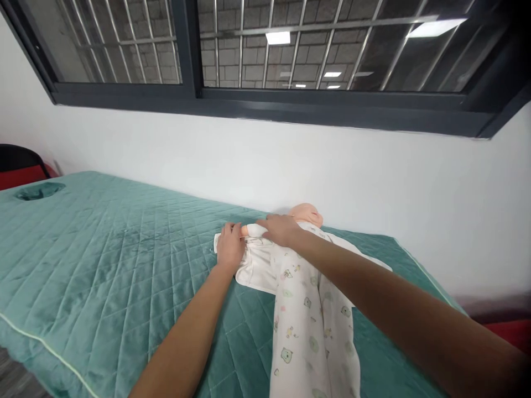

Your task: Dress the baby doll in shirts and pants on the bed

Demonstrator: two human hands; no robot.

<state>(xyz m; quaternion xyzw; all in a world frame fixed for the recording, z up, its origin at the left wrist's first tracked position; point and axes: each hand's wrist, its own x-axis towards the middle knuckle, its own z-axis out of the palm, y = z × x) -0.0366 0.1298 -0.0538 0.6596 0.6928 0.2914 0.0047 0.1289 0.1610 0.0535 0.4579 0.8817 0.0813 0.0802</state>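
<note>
Printed white garment (298,331) nearest camera, trailing from doll (307,213) on green quilted bed (145,249). Left hand (230,246) curled around doll's wrist; right hand (282,229) bent over white sleeve (256,230), can't tell if pinching. Apparently adjusting sleeve; calls for steadying arm, easing cloth gently.

both hands, left (231,246) and right (281,229), touch the baby doll's white garment (258,265) on the green quilted cover (166,237).

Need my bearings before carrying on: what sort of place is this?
Possibly a massage or baby-care training room: a green quilted bed with a round hole near one end, and what looks like a baby doll with printed baby clothes.
</note>
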